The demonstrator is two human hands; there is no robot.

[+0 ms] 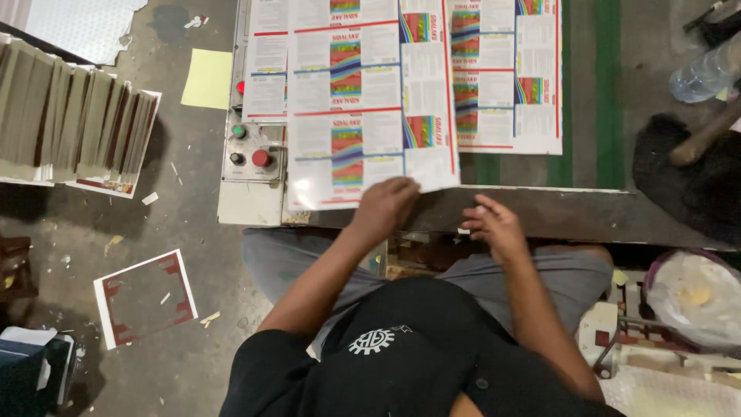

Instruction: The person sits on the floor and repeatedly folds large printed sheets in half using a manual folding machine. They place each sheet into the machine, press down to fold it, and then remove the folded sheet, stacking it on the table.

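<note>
My left hand (pixel 384 206) pinches the near edge of a large printed sheet (pixel 363 116) with rainbow-coloured panels that lies across the machine table (pixel 540 212). The sheet's near corner hangs slightly past the table's front edge. A second printed sheet (pixel 505 77) lies beside it to the right, partly under it. My right hand (pixel 496 228) hovers at the table's front edge with fingers loosely spread, holding nothing.
A control panel (pixel 251 150) with red, green and black buttons sits left of the sheets. A stack of boards (pixel 73 116) stands on the floor at left, with a trimmed card frame (pixel 147 297) below it. A plastic bottle (pixel 706 73) and a bag (pixel 695 297) lie at right.
</note>
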